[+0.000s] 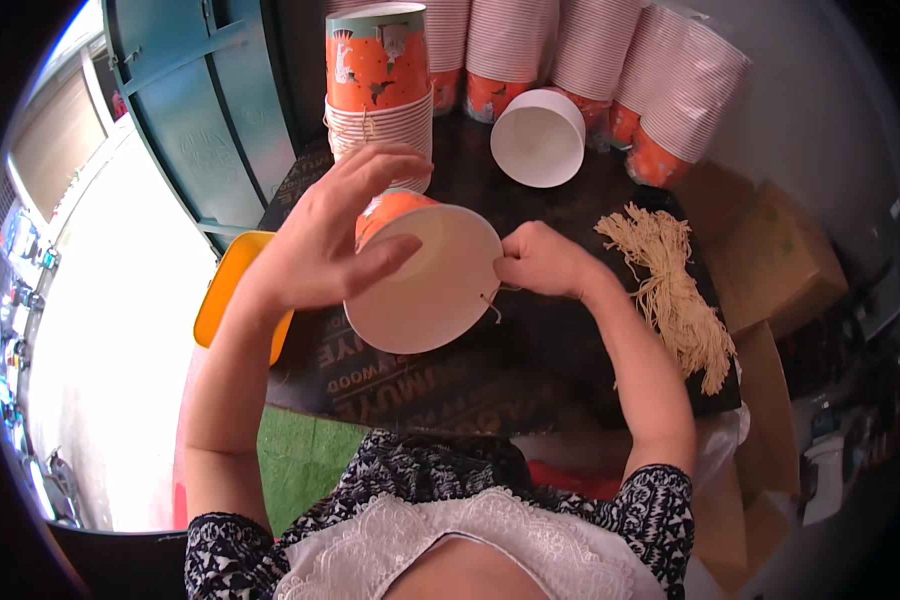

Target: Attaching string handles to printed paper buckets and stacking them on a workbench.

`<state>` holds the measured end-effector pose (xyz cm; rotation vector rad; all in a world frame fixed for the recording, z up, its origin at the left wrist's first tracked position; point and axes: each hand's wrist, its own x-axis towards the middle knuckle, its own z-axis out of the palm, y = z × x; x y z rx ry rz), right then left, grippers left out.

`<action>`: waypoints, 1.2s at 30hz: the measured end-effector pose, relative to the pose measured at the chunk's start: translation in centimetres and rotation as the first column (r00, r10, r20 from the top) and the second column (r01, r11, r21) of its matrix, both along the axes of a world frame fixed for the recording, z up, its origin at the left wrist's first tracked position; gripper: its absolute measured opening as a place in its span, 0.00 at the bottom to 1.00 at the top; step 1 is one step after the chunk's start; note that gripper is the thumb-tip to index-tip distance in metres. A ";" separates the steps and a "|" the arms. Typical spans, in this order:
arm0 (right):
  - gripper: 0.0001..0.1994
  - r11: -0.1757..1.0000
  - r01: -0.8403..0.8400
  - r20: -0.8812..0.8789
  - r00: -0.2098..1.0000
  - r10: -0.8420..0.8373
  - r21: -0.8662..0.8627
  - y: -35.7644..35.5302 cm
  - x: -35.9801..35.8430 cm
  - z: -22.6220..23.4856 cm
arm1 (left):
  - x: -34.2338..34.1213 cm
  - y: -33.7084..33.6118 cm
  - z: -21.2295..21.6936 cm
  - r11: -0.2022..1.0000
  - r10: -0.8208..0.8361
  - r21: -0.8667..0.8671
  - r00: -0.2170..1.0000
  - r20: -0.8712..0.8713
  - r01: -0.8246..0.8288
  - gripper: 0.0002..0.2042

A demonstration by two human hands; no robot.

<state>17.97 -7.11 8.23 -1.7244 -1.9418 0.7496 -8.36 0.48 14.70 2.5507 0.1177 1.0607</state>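
A paper bucket (422, 300) with an orange printed outside and a plain white inside is tilted over the table, its mouth facing me. My left hand (335, 235) is open at its left side, fingers spread above it and the thumb across the mouth. At the right rim my right hand (545, 262) is closed, thumb and finger pinched at the edge. A short beige string (491, 305) is tied through the rim just below that pinch. Whether the bucket's underside touches the table is hidden.
The dark plywood table (450, 385) holds a bundle of beige strings (670, 295) at right and a white-mouthed bucket (538, 138) behind. Stacked orange buckets (378, 95) stand far left, with wrapped stacks (590, 50) behind. A yellow tray (232, 285) is left; cardboard boxes (785, 255) are right.
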 end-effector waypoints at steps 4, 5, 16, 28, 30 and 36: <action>0.11 0.994 -0.041 -0.057 0.998 0.035 -0.105 -1.0 -0.8 2.0 | -0.7 1.0 -1.1 0.880 -0.201 -0.461 0.968 -0.151 0.111 0.34; 0.11 0.990 -0.077 -0.070 0.995 0.069 -0.121 -1.1 -0.9 2.2 | -0.5 0.9 -2.0 0.834 -0.223 -0.535 0.969 -0.103 0.135 0.30; 0.16 0.998 0.056 -0.295 0.953 -0.066 -0.042 -3.1 -1.6 3.4 | -1.1 -0.5 -1.9 0.750 0.058 -0.650 0.991 -0.119 -0.122 0.25; 0.08 0.987 0.149 -0.171 0.976 -0.138 0.054 -10.8 0.7 6.2 | -0.8 1.1 -3.8 0.557 0.265 -0.814 0.964 -0.010 -0.162 0.26; 0.08 0.981 0.183 -0.316 0.936 -0.153 0.065 -11.8 0.1 6.5 | -0.4 2.2 -5.4 0.545 0.317 -0.829 0.946 0.062 -0.128 0.26; 0.09 0.972 0.225 -0.602 0.786 -0.138 0.071 -13.2 -1.5 5.7 | 1.4 2.4 -7.9 0.505 0.538 -0.860 0.807 0.243 -0.078 0.30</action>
